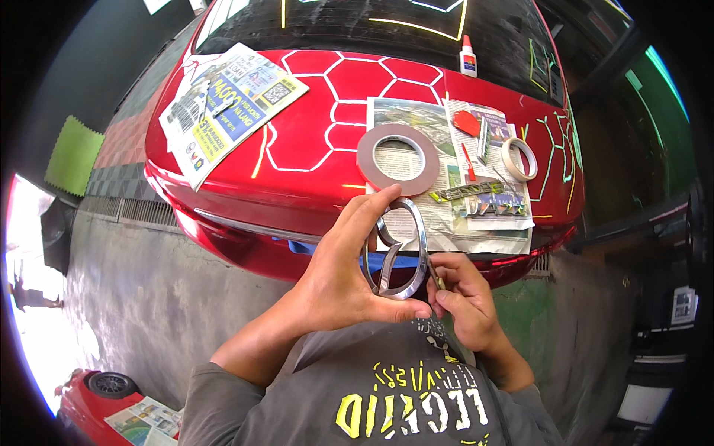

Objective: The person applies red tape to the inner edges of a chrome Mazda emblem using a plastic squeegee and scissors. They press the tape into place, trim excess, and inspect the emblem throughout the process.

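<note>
Together, both hands grip one chrome emblem [398, 249]: left [346, 279] wrapped around, right [461, 297] seemingly pinching its edge.

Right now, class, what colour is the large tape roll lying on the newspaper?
Reddish-brown tape roll, clearest in the head view.

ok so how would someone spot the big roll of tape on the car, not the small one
Start at the red car panel with white hexagon lines, then go to the newspaper sheet spread on its right half. The big roll of tape lies flat on that sheet's left edge, just above the left hand. It is reddish brown and wide, unlike the smaller cream roll further right.
</note>
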`<state>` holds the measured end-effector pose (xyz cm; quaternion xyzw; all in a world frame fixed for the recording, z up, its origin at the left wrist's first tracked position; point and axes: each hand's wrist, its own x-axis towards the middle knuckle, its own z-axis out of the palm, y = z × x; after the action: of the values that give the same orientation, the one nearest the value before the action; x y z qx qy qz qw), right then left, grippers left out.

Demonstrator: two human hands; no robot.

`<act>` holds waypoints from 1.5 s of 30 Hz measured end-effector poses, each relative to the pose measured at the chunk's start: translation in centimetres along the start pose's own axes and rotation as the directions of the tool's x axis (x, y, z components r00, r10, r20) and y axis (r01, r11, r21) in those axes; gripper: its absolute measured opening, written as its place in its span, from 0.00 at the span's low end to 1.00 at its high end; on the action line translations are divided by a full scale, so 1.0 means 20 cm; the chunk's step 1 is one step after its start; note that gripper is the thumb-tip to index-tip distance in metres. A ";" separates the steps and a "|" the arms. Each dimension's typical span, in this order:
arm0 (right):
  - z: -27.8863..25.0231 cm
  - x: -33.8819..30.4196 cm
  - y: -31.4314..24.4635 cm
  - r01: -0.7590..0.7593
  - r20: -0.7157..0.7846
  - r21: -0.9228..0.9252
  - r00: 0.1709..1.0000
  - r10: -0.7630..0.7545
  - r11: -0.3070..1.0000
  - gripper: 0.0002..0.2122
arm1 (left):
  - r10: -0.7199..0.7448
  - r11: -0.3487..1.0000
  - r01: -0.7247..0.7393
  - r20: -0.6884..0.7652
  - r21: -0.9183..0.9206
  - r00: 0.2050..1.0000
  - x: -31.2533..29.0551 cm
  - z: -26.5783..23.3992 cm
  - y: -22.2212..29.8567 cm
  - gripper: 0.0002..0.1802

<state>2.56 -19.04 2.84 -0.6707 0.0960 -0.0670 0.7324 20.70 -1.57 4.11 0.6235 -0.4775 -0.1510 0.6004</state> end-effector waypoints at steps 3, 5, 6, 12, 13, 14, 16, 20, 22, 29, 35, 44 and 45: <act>0.03 0.02 -0.02 0.051 -0.073 -0.177 0.995 -0.065 0.983 0.13 | 0.008 0.997 -0.013 0.055 0.082 0.998 0.04 -0.01 0.05 0.71; 0.03 0.02 -0.02 0.075 -0.114 -0.197 0.989 -0.098 0.978 0.11 | -0.006 0.995 -0.001 0.071 0.095 0.997 0.06 -0.01 0.07 0.71; 0.03 0.02 0.02 0.094 -0.114 -0.148 0.987 -0.112 0.984 0.11 | 0.005 0.995 -0.012 0.074 0.094 0.997 0.06 -0.01 0.06 0.71; 0.03 0.02 -0.06 0.081 -0.139 -0.212 0.984 -0.112 0.974 0.10 | 0.033 0.992 -0.044 0.095 0.114 0.995 0.09 0.00 0.06 0.70; 0.04 0.02 -0.06 0.100 -0.161 -0.231 0.977 -0.139 0.968 0.10 | 0.041 0.992 -0.051 0.092 0.113 0.995 0.09 0.01 0.06 0.70; 0.04 0.02 -0.05 0.120 -0.131 -0.256 0.979 -0.157 0.959 0.10 | 0.049 0.992 -0.059 0.088 0.113 0.995 0.10 0.01 0.05 0.71; 0.03 0.02 -0.01 0.164 -0.065 -0.303 0.979 -0.192 0.939 0.11 | 0.036 0.995 -0.044 0.086 0.093 0.996 0.10 0.01 0.04 0.71; 0.07 0.04 0.00 0.279 -0.088 -0.369 0.939 -0.332 0.886 0.08 | 0.057 0.997 -0.060 0.070 0.043 0.996 0.09 0.03 0.00 0.71; 0.08 0.02 -0.01 0.160 -0.219 -0.310 0.947 -0.234 0.937 0.07 | 0.065 0.996 -0.070 0.098 0.050 0.993 0.10 0.03 0.01 0.71; 0.03 0.03 -0.12 0.166 -0.137 -0.413 0.961 -0.241 0.895 0.06 | 0.045 0.998 -0.053 0.176 0.041 0.983 0.11 0.04 0.04 0.73; 0.06 0.05 -0.11 0.175 -0.140 -0.381 0.960 -0.244 0.908 0.05 | 0.030 0.999 -0.035 0.187 0.022 0.982 0.11 0.06 0.04 0.74; 0.06 0.04 -0.08 0.202 -0.124 -0.414 0.954 -0.275 0.888 0.08 | -0.041 0.999 0.036 0.205 0.026 0.978 0.09 0.06 0.06 0.75; 0.06 0.04 -0.09 0.194 -0.126 -0.416 0.955 -0.267 0.889 0.07 | -0.023 1.000 0.021 0.196 0.015 0.980 0.08 0.07 0.05 0.73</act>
<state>3.61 -18.13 4.63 -0.8035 0.0927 -0.1930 0.5555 20.05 -3.49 5.38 0.6148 -0.5283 -0.2152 0.5447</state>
